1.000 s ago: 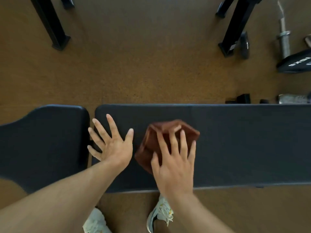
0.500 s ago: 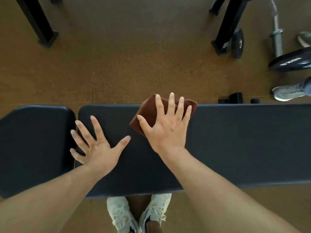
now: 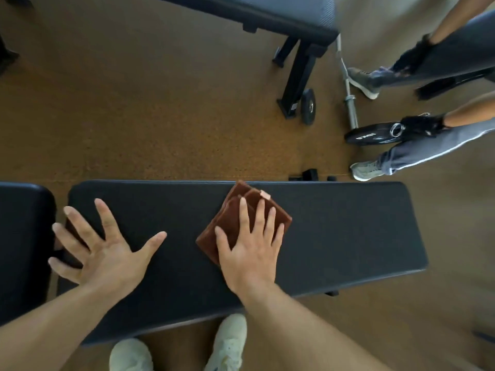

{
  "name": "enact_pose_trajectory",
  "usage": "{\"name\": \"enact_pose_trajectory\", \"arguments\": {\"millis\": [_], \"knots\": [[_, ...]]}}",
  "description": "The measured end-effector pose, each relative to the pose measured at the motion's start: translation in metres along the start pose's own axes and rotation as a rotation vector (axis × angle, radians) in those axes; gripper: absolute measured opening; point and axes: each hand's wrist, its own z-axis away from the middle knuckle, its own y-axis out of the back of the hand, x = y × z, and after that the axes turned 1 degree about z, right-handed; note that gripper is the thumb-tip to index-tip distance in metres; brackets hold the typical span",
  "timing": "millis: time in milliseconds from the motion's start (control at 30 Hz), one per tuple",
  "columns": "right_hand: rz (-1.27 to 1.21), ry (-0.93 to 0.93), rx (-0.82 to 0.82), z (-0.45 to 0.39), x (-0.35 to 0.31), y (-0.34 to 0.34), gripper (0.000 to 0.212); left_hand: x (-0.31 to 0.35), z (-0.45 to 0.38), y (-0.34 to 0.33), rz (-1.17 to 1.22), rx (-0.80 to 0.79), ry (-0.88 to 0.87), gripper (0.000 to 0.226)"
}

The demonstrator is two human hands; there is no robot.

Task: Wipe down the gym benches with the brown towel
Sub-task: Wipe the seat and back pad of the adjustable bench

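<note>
A long black padded gym bench (image 3: 348, 231) runs left to right in front of me. The folded brown towel (image 3: 230, 218) lies on its middle, near the far edge. My right hand (image 3: 251, 247) presses flat on the towel with fingers spread, covering its near half. My left hand (image 3: 101, 250) rests flat and open on the bench's left end, fingers reaching over the gap beside a second black pad (image 3: 24, 236).
Another bench (image 3: 281, 14) on a black frame stands farther back. A person's legs (image 3: 417, 151) and gloved hands are at the right, by a barbell (image 3: 348, 92) and black weight plates (image 3: 375, 135). My white shoes (image 3: 227, 344) show under the bench. Brown floor all around.
My right hand slid the towel rightward along the bench and a little toward me. The view tilted up, revealing the far bench and a person at right. My left hand stays flat.
</note>
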Motion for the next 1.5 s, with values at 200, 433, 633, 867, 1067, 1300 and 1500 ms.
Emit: {"name": "enact_pose_trajectory", "arguments": {"millis": [200,433,633,867,1067,1300,1500], "knots": [[0.01,0.042,0.038,-0.067,-0.003,0.017,0.071,-0.002,-0.002,-0.003,-0.001,0.011,-0.008,0.125],[0.026,0.134,0.031,0.073,0.067,-0.029,0.062,0.001,0.007,-0.003,0.022,0.036,-0.006,0.129],[0.009,0.14,-0.002,0.037,0.07,-0.014,0.066,-0.003,0.005,-0.011,0.056,0.143,-0.019,0.127],[-0.012,0.2,0.098,-0.062,0.08,0.018,0.062,0.009,0.027,-0.048,-0.148,0.219,-0.298,0.103],[-0.028,0.015,0.091,0.069,0.173,-0.02,0.06,0.114,0.065,-0.108,-0.165,0.084,-0.583,0.071],[-0.052,0.097,0.164,-0.038,0.175,0.023,0.062,0.168,0.061,-0.151,-0.21,0.068,-0.283,0.081],[-0.046,0.219,0.183,-0.075,0.183,0.031,0.061,0.172,0.061,-0.15,-0.304,0.041,-0.236,0.093]]}}
